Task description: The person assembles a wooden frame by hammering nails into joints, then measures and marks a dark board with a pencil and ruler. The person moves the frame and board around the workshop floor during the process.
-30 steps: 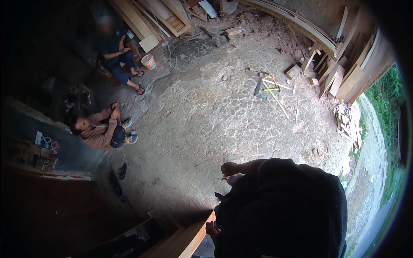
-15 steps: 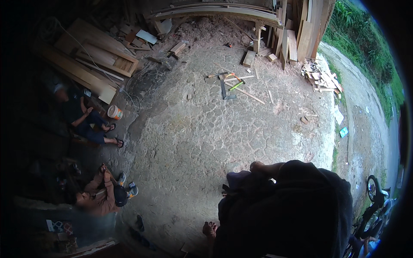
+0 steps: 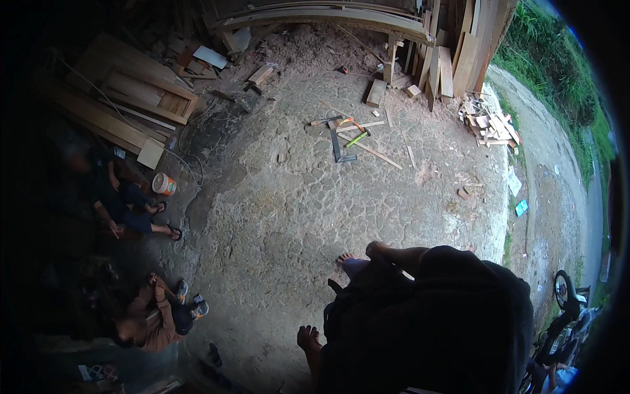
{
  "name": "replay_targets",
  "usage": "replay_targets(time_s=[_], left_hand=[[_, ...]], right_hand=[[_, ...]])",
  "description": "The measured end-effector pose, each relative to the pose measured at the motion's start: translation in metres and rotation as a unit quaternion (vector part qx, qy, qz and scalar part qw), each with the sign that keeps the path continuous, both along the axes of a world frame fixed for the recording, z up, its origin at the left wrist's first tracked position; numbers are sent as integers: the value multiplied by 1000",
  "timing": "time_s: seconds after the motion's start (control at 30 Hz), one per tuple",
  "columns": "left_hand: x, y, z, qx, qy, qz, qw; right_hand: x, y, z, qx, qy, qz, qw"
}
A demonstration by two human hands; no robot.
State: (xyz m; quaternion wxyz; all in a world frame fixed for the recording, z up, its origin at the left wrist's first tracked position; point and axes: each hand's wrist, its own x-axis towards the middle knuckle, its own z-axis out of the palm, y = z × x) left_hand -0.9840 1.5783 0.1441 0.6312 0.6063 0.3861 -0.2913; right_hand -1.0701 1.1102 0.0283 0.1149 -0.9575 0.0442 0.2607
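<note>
Looking down from the head camera, the person's dark-clothed body (image 3: 433, 322) hides both hands, so their finger state cannot be told. Nearest lies a dark metal carpenter's square (image 3: 339, 148) on the cracked stone floor (image 3: 275, 217), well ahead of the body, long arm pointing away.

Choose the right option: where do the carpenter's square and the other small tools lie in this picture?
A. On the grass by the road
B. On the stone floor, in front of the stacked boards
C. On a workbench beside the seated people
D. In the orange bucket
B: the dark carpenter's square and thin wooden strips lie flat on the cracked stone floor, below the stacked boards, far from the orange bucket.
</note>
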Motion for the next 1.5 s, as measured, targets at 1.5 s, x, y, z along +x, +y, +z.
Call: replay_targets(time_s=[1.5], left_hand=[[-140,189,-42,-32,38,370,928]], right_hand=[[155,229,60,156,-153,173,960]])
